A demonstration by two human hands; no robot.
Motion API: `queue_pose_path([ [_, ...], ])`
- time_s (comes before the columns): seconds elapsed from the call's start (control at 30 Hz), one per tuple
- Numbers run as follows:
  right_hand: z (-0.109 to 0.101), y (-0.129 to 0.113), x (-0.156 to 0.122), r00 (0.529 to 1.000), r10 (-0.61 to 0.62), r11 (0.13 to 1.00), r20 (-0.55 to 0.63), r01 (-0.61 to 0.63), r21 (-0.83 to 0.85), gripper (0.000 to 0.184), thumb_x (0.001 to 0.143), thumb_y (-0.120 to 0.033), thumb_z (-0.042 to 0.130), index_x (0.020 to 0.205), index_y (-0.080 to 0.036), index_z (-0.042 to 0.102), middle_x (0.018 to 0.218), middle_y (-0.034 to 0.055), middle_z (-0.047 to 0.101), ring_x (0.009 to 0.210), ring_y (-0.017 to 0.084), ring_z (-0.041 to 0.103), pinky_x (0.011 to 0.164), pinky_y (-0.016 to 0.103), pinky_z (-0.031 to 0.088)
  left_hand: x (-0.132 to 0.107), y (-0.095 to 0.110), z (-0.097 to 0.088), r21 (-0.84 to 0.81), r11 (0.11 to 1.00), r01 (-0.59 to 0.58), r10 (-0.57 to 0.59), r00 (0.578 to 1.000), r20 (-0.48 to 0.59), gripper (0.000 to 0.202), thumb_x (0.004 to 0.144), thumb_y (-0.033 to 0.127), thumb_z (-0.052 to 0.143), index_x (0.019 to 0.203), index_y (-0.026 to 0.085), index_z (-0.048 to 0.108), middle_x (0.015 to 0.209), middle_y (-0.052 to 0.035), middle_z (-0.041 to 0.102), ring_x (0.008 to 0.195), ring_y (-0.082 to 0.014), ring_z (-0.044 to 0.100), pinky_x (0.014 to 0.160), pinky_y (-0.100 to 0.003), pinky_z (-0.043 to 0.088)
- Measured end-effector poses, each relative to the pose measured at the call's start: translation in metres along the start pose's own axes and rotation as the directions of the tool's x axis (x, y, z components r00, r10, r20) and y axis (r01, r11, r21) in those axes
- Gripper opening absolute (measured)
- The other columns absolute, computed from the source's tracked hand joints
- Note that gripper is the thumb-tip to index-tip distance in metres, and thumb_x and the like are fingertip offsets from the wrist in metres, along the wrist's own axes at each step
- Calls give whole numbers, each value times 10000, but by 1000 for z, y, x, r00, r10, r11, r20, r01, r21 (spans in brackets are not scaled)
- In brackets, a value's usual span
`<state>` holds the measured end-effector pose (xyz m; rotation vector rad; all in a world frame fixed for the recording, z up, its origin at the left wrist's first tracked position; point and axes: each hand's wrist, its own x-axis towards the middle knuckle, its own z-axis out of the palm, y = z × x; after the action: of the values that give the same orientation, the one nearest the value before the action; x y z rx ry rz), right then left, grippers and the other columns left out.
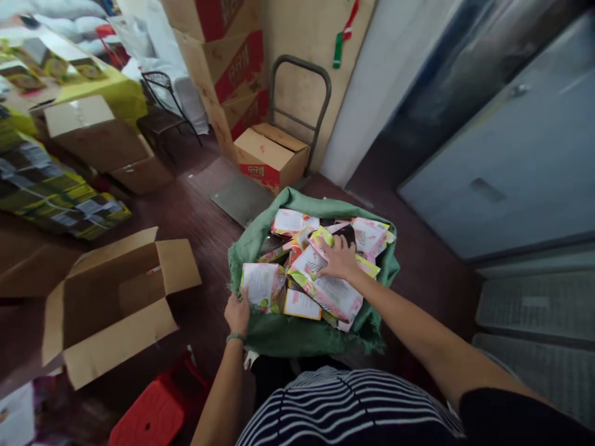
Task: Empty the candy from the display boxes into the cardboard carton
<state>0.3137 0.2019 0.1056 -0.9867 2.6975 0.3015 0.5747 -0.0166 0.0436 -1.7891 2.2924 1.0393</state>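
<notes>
A green woven sack (279, 334) with frayed edges stands open in front of me, full of printed snack packets in white, pink and lime. My left hand (238, 314), a beaded bracelet at its wrist, is closed at the sack's left rim. Its fingertips meet the edge of a white packet (261, 285) there, and part of the grip is hidden. Spread fingers of my right hand (341, 259) lie on top of a pink and white pouch (320, 279) in the middle of the heap. Another pouch (370, 235) lies just right of that hand.
An open cardboard box (121, 334) sits on the floor at left, near a red plastic stool (151, 412). Beyond the sack is a hand trolley (328, 93) with a carton (269, 155). Bundled yellow packs (65, 198) are stacked at far left. Grey doors (511, 155) stand at right.
</notes>
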Motion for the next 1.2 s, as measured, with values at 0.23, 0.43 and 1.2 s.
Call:
queue_pose_path([
  [0.23,45,-11,3,994,-8,978,108,-14,206,1253,686,-811,750,1641,-294,124,1571,273,203,1420,461,276,1092,586,295,-59,73,-23,-158,980,-121,136,986,92,589,691,521,776,1111,141,614,996,-142,729,963,-334,685,802,-371,522],
  [0.43,40,-7,11,997,-52,947,58,30,321,1296,645,-794,795,1637,-345,92,1574,255,212,1419,456,281,1081,570,323,-122,140,-45,-562,694,-450,568,822,43,282,816,446,634,862,170,668,778,-18,681,702,-185,607,671,-271,501],
  [1.2,128,46,72,979,-133,961,152,90,262,964,796,-351,707,1620,-366,207,1623,185,247,1500,458,150,1160,684,83,50,171,218,324,504,-800,605,595,529,458,932,161,505,1364,91,641,1440,-215,553,1392,-351,467,1210,-435,300],
])
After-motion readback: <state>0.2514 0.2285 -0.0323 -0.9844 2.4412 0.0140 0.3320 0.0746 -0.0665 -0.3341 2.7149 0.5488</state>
